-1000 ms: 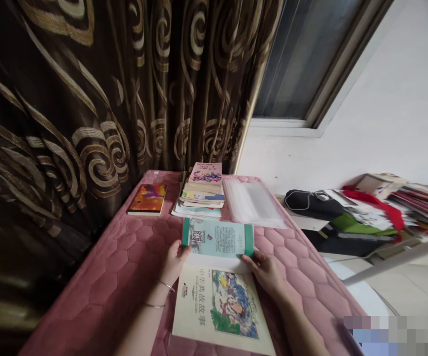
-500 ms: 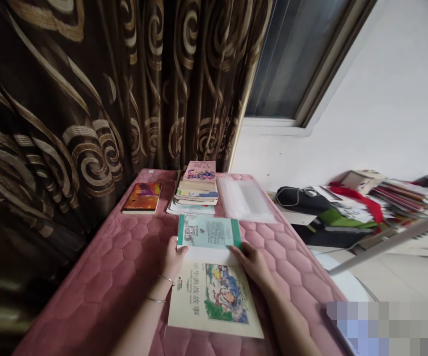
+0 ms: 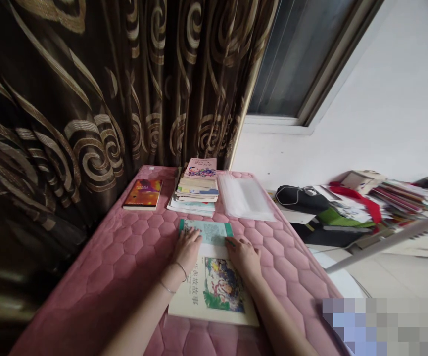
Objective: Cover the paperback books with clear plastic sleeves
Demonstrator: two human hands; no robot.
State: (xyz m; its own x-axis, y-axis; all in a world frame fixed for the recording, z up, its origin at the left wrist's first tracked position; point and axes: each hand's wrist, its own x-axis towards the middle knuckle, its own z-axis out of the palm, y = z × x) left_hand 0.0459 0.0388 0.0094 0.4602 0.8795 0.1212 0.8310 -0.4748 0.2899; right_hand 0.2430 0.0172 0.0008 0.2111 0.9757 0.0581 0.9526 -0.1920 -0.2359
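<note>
A cream picture book (image 3: 184,309) with Chinese lettering and a colourful illustration lies flat in front of me. Across its far end is a teal printed panel (image 3: 216,231) with small text; a white strip shows between the two. My left hand (image 3: 188,247) lies palm down over the left part of the panel, fingers stretched out. At the panel's right end rests my right hand (image 3: 244,256), its fingers low over the edge and partly hidden. Two thin bracelets (image 3: 179,277) circle my left wrist.
Beyond the book stands a stack of books (image 3: 197,190), with clear plastic sleeves (image 3: 246,198) to its right and an orange-red book (image 3: 143,194) to its left. Everything rests on a pink quilted surface (image 3: 124,267). A patterned curtain (image 3: 98,123) hangs along the left.
My hands have let go of the teal panel's sides and moved onto it. The panel now lies lower and flatter. My left hand has moved right and spread its fingers.
</note>
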